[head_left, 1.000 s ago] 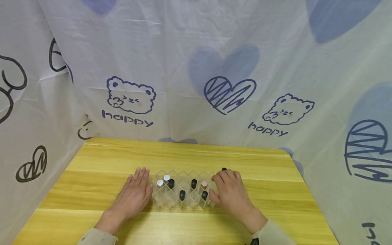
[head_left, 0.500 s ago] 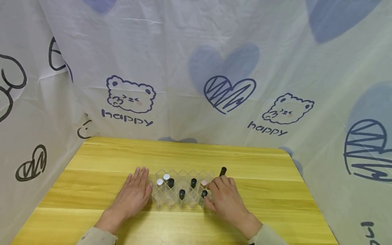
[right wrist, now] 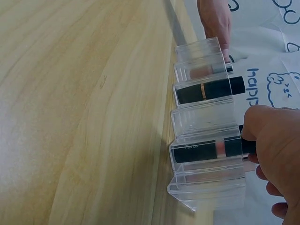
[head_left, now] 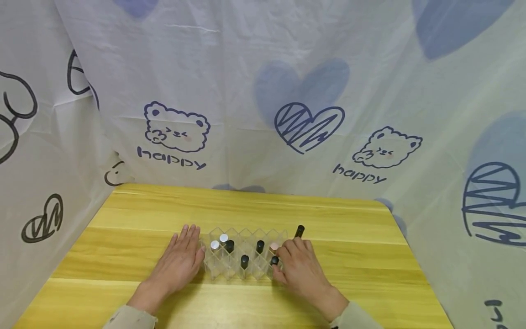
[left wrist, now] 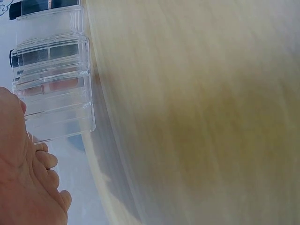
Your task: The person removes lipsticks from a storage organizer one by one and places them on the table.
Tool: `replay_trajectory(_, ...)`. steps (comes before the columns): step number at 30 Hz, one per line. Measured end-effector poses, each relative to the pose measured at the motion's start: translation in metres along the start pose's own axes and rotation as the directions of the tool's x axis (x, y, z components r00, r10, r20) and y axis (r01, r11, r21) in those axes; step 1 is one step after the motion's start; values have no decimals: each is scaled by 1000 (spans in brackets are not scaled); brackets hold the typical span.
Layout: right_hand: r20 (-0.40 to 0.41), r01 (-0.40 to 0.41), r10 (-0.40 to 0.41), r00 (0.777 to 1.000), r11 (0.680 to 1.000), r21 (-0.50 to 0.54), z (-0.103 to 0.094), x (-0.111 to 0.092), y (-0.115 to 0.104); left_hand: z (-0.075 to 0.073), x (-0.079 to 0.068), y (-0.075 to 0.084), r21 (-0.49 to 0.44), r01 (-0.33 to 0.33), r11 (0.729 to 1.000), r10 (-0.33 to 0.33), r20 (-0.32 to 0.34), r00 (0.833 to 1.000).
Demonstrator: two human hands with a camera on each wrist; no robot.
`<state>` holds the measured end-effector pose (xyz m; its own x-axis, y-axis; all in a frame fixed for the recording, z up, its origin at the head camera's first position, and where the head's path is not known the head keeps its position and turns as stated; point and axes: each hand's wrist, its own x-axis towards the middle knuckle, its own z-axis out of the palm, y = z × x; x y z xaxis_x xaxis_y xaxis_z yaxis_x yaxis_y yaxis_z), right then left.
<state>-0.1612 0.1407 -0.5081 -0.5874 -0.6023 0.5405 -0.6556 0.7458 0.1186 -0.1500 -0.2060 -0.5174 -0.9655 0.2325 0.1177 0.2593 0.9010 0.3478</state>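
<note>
A clear plastic lipstick organizer (head_left: 222, 274) with diamond-shaped slots stands on the table, several tubes upright in it. My left hand (head_left: 178, 260) lies with straight fingers along its left end, thumb against the side. At the right end my right hand (head_left: 302, 269) has curled fingers, thumb and forefinger about the cap of a black lipstick (head_left: 274, 261) in a front slot. The right wrist view shows that lipstick's body (right wrist: 194, 152) deep in its slot. Close to the forefinger is a pink-capped tube (head_left: 273, 247). Behind the right hand another black tube (head_left: 300, 230) shows, its lower part hidden.
Other slots hold two silver-capped tubes (head_left: 214, 245) and several black-capped ones, such as a black lipstick (head_left: 244, 262) in the front row. The yellow wood-grain table (head_left: 172, 205) ends at a white printed cloth (head_left: 242, 151) behind and at both sides.
My right hand has moved left and slightly toward me, onto the front black lipstick, uncovering more of the black tube behind it. The left hand and organizer stay in place.
</note>
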Motion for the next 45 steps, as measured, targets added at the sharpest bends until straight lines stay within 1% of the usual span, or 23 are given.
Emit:
replay_trajectory(8,23,-18,18,1000,1000,18,1,0,-2,1,-1,0,-11,2,1000,-2,0,1000)
replay_trajectory(13,7,-11,11,1000,1000,17,0,3,-3,0,-1,0,-22,4,1000,-4,0,1000)
replay_trajectory(18,-14,4,-4,1000,1000,-9,-3,7,-2,-1,-1,0,-21,0,1000,0,-3,1000)
replay_trajectory(27,-3,2,-2,1000,1000,-13,-6,9,-2,0,0,0,-8,-4,1000,4,-4,1000)
replay_trajectory(32,9,-13,13,1000,1000,-1,-11,11,-2,1,1,-1,5,-6,1000,6,-4,1000)
replay_trajectory(40,-18,-53,55,998,997,61,-20,17,-1,0,0,0,-1,-4,1000,4,-3,1000)
replay_trajectory(45,-37,-71,74,997,995,71,-25,21,-2,0,0,0,-10,-3,1000,3,-2,1000)
